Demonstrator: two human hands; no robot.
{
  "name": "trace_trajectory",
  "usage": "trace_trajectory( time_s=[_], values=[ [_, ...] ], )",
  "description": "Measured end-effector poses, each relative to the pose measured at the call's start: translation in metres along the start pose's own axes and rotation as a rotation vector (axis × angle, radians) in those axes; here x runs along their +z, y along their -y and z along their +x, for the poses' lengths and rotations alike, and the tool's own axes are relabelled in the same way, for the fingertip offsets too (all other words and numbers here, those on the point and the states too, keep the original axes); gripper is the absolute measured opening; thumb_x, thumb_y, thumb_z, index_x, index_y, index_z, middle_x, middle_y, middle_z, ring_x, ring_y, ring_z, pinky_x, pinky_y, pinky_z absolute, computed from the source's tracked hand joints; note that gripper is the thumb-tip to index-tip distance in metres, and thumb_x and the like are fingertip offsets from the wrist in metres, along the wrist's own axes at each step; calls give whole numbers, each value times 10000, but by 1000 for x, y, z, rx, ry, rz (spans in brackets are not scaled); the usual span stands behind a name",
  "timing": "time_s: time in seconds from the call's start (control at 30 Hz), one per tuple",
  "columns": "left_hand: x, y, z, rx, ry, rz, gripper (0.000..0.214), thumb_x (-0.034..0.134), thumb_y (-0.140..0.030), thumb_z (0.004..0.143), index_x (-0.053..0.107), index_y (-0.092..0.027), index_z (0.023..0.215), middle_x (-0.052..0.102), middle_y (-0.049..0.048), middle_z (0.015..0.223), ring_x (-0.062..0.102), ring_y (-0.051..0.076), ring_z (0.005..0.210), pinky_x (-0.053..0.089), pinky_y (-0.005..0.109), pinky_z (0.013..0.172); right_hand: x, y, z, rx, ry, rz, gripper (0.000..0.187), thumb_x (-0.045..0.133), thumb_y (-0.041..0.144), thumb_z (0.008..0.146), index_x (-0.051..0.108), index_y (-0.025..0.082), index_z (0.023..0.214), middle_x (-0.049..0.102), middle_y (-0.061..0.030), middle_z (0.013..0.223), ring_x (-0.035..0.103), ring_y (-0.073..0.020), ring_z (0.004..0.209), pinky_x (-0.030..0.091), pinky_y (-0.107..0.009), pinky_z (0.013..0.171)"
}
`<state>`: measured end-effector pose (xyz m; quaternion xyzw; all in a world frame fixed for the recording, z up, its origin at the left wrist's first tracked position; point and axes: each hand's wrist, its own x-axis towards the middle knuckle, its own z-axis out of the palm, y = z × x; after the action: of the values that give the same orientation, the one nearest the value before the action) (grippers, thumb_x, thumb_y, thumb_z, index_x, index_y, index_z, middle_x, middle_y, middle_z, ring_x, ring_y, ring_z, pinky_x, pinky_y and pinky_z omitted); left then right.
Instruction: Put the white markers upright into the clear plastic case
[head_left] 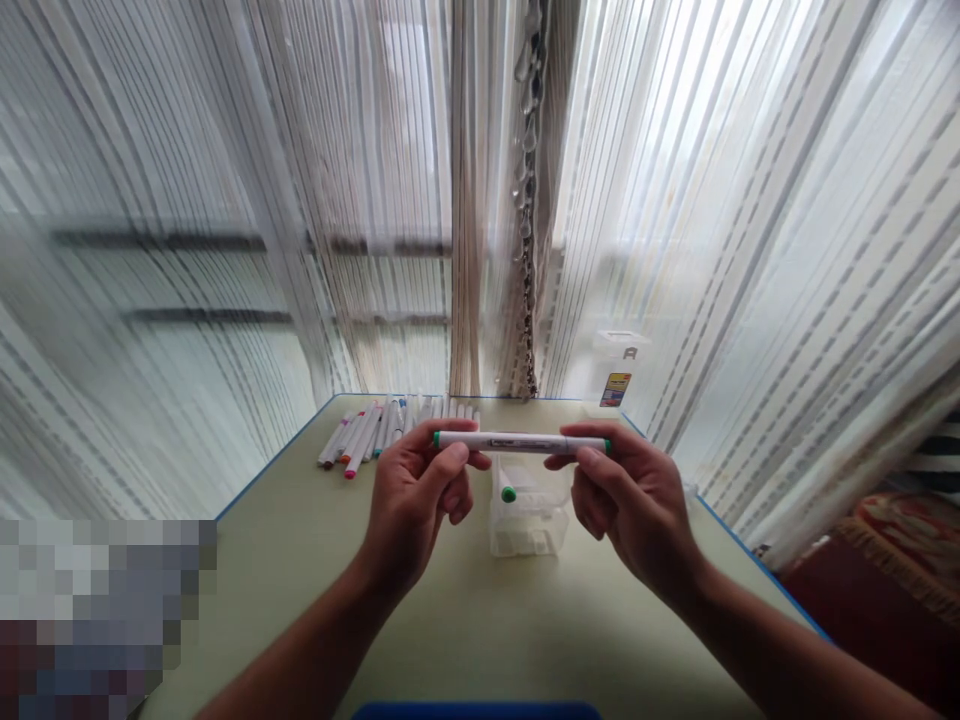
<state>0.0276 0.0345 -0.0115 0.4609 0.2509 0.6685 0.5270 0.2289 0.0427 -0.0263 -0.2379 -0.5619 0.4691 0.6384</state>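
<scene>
A white marker (521,442) with green ends is held level above the table, one end in each hand. My left hand (420,485) pinches its left end between thumb and fingers. My right hand (626,490) grips the other end in the same way. Below and behind the marker stands a clear plastic case (529,535) on the table. A second marker with a green end (508,494) lies in or on that case; my view does not settle which. Part of the case is hidden by the held marker and my fingers.
Several white markers (367,435) with coloured ends lie heaped at the table's back left. A clear box (619,370) with a yellow and blue label stands at the back right. Striped curtains (375,200) hang behind the pale green table (480,630). A blue edge shows at bottom centre.
</scene>
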Motion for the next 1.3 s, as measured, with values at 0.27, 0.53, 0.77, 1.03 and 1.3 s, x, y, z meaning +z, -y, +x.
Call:
trace_trajectory(
  time_s=[0.27, 0.53, 0.77, 1.03, 1.3],
  values=[
    [0, 1, -1, 11, -2, 19, 188, 737, -233, 839, 728, -122, 990, 709, 41, 722, 405, 31, 421, 357, 157, 373, 1, 2, -1, -16, -23, -36, 163, 692, 310, 943, 733, 192, 1047, 765, -62, 826, 469, -34, 344, 328, -172, 327],
    [-1, 3, 0, 20, -9, 42, 169, 713, -256, 854, 726, -110, 938, 698, 42, 691, 422, 43, 422, 366, 165, 374, 2, 2, 0, 10, -59, -43, 152, 695, 313, 936, 746, 171, 960, 745, -49, 756, 467, -41, 343, 313, -169, 316],
    [-2, 4, 0, 15, -1, 62, 152, 706, -274, 872, 719, -125, 897, 697, 36, 660, 420, 44, 414, 365, 162, 376, 2, 2, 1, 26, -78, -59, 159, 698, 324, 936, 743, 171, 930, 737, -41, 745, 475, -44, 343, 310, -168, 317],
    [-2, 4, 0, 26, 6, 74, 155, 687, -260, 881, 731, -117, 923, 712, 46, 700, 422, 43, 419, 379, 168, 375, 4, 3, 3, 73, -67, 19, 168, 677, 326, 942, 736, 169, 955, 726, -42, 769, 482, -49, 353, 324, -162, 307],
    [-4, 6, 0, 36, -2, 72, 175, 699, -266, 879, 723, -118, 969, 718, 47, 724, 424, 39, 418, 391, 174, 378, 6, 5, 3, 71, -65, 26, 158, 690, 334, 929, 722, 182, 960, 731, -34, 765, 482, -53, 332, 323, -158, 296]
  ],
)
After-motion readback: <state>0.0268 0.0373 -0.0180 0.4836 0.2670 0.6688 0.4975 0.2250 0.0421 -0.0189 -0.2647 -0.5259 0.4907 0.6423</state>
